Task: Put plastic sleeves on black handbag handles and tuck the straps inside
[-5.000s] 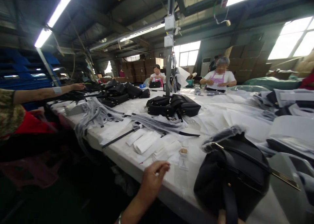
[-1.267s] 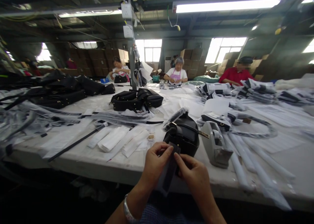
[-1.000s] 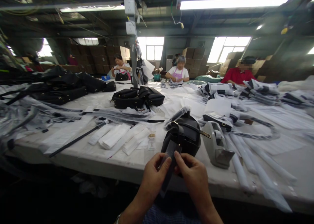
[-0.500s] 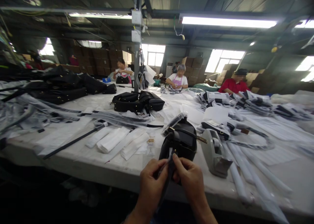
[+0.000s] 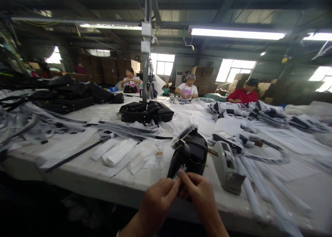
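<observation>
On the surface (image 5: 85, 171), folded sheets (image 5: 118, 154) are lying; the left hand (image 5: 157, 199) is pinching clear plastic (image 5: 178, 173) in its fingers before the black bag (image 5: 193, 150); the right hand (image 5: 201, 192) likewise; a tape dispenser (image 5: 229, 173) is standing beside the bag.

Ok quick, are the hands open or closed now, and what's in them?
Left hand: closed, pinching thin, clear plastic wrapping in front of the black, boxy bag.
Right hand: closed, pinching at the same wrapping.
</observation>
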Action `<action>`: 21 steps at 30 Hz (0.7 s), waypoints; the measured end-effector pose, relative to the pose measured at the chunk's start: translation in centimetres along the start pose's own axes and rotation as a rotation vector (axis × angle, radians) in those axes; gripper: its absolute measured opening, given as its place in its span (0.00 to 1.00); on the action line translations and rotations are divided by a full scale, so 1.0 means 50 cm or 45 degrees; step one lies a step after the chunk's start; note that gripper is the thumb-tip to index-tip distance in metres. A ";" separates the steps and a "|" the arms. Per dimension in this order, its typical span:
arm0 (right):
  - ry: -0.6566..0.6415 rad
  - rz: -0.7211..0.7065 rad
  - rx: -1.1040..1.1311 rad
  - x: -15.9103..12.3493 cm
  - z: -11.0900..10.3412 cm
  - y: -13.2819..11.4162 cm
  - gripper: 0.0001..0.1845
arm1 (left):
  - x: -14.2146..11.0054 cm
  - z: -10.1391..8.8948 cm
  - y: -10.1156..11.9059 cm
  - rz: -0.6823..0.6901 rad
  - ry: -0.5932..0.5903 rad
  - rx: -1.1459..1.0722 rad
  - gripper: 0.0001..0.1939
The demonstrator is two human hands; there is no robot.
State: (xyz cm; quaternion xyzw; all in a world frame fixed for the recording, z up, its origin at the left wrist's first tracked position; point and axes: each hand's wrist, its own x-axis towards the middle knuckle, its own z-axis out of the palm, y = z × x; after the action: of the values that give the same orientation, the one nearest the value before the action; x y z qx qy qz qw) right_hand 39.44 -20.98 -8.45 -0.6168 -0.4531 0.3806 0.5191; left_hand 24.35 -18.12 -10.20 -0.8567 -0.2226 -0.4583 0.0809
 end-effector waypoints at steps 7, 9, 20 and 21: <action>0.002 0.086 0.160 0.008 -0.001 0.005 0.29 | -0.121 0.016 0.027 -0.020 -0.030 -0.216 0.21; 0.025 0.099 0.147 0.010 -0.008 0.003 0.28 | -0.161 -0.001 0.036 -0.061 -0.063 -0.353 0.20; 0.050 -0.139 -0.014 0.009 0.008 0.000 0.28 | 0.023 -0.015 0.027 -1.422 -0.155 -1.303 0.20; 0.071 -0.180 -0.060 0.009 0.011 -0.002 0.28 | 0.032 0.003 0.028 -1.480 -0.142 -1.383 0.22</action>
State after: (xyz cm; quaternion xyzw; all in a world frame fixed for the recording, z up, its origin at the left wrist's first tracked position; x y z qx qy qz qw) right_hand 39.06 -20.40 -8.47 -0.6056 -0.4897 0.3149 0.5425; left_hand 25.85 -18.83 -8.89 -0.5447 -0.3831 -0.4280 -0.6111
